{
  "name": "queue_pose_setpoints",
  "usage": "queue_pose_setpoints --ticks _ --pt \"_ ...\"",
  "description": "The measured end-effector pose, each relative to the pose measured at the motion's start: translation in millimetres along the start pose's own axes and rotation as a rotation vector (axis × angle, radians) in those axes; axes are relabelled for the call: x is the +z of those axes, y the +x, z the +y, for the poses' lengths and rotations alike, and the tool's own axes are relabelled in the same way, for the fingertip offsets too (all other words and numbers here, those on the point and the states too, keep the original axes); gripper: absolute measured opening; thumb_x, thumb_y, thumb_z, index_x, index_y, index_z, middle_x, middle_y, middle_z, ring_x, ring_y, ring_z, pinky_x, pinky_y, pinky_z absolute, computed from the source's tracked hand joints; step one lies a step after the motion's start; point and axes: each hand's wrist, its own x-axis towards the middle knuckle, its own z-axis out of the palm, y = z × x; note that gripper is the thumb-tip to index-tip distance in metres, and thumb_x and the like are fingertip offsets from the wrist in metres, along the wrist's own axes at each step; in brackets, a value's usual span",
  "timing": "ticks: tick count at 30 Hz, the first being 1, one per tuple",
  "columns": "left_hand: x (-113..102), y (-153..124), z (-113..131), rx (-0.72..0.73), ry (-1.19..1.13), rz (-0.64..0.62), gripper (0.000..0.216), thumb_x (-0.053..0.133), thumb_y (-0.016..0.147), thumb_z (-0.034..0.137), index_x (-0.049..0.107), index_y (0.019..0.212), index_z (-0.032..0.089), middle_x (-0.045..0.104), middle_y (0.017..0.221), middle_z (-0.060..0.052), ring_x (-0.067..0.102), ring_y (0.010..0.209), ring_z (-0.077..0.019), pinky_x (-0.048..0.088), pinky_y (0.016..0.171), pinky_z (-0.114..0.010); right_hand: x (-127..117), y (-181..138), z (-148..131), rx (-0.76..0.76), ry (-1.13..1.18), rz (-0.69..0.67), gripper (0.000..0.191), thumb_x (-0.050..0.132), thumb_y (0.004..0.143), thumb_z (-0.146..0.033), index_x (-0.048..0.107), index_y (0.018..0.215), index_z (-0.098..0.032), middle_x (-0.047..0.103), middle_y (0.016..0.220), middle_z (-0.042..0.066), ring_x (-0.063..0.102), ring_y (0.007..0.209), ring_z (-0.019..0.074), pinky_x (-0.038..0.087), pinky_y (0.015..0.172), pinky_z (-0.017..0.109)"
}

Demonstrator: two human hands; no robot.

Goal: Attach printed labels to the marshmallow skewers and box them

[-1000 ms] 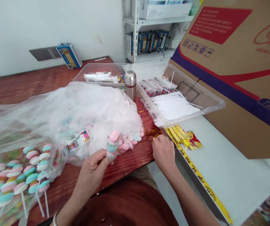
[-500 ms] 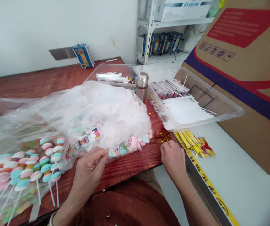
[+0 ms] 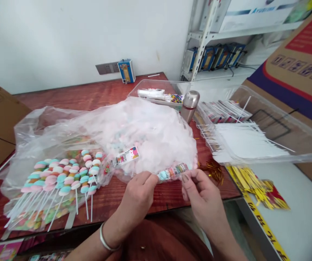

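A marshmallow skewer in a clear printed wrapper [image 3: 173, 171] lies level between my hands, just above the table's front part. My left hand [image 3: 142, 190] is closed in a pinch on its left end. At the other end is my right hand [image 3: 203, 188], thumb and fingers pinched together beside the wrapper; whatever is between them is too small to make out. Behind the skewer spreads a large clear bag of pale marshmallows [image 3: 156, 130]. On the bag rests another wrapped piece with a printed card [image 3: 128, 155]. Gold tinsel-like ties [image 3: 214, 172] lie right of my right hand.
Several unwrapped marshmallow skewers [image 3: 60, 177] lie at left on clear plastic. A clear bin [image 3: 308, 158] holds white sticks [image 3: 248, 139] and printed cards. Yellow ties [image 3: 251, 185] lie below it. A steel flask [image 3: 190, 105] stands behind the bag. Cardboard boxes flank both sides.
My right hand has moved from beside the gold ties to the wrapped skewer's right end. My left hand keeps hold of the skewer, now with its back turned up. The view has swung left.
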Motion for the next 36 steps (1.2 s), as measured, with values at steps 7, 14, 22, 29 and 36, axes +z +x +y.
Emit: queue_pose_setpoints --ticks 7,14,22,29,36 --pt "-13.1 -13.0 -14.5 -0.386 -0.430 0.000 0.009 0.055 0.091 0.022 0.060 0.083 0.019 0.062 0.071 0.002 0.057 0.064 -0.0122 0.044 0.059 -0.022 -57.7 7.3 63.4 -0.131 -0.810 0.371 0.020 0.054 0.092 -0.032 0.067 0.099 -0.019 0.068 0.097 0.009 0.063 0.087 0.0228 0.046 0.075 0.033" --pt "-2.9 -14.6 -6.0 -0.364 -0.459 -0.009 0.009 0.058 0.089 0.022 0.061 0.080 0.019 0.062 0.068 0.003 0.056 0.061 -0.0112 0.043 0.058 -0.021 -51.6 6.1 85.9 -0.015 -1.375 0.151 0.012 0.058 0.091 -0.022 0.067 0.084 -0.017 0.066 0.082 0.008 0.061 0.078 0.0226 0.035 0.065 0.032" --pt "3.7 -13.2 0.6 -0.079 -0.321 -0.019 0.014 0.049 0.091 0.007 0.058 0.092 0.018 0.062 0.080 -0.001 0.058 0.074 -0.0127 0.047 0.068 -0.022 -43.7 7.3 74.0 -0.038 -1.492 0.313 0.021 0.049 0.095 -0.021 0.059 0.078 -0.013 0.060 0.069 0.007 0.053 0.058 0.0175 0.026 0.054 0.029" --pt "17.2 -13.7 12.2 0.184 -0.101 -0.123 0.021 0.038 0.093 0.004 0.055 0.090 0.016 0.057 0.080 -0.005 0.051 0.074 -0.0187 0.046 0.067 -0.031 8.0 -7.6 18.2 -0.530 -1.298 0.303 0.022 0.048 0.098 -0.021 0.053 0.077 -0.020 0.050 0.065 0.000 0.046 0.060 0.0166 0.030 0.059 0.030" --pt "19.5 -14.0 7.0 0.111 -0.096 0.013 0.027 0.039 0.095 0.007 0.052 0.117 0.014 0.064 0.089 -0.008 0.058 0.080 -0.0180 0.050 0.074 -0.031 44.0 -23.1 24.0 -0.582 -0.987 0.101 0.013 0.049 0.096 -0.010 0.055 0.090 -0.019 0.056 0.073 0.005 0.052 0.069 0.0202 0.037 0.066 0.034"
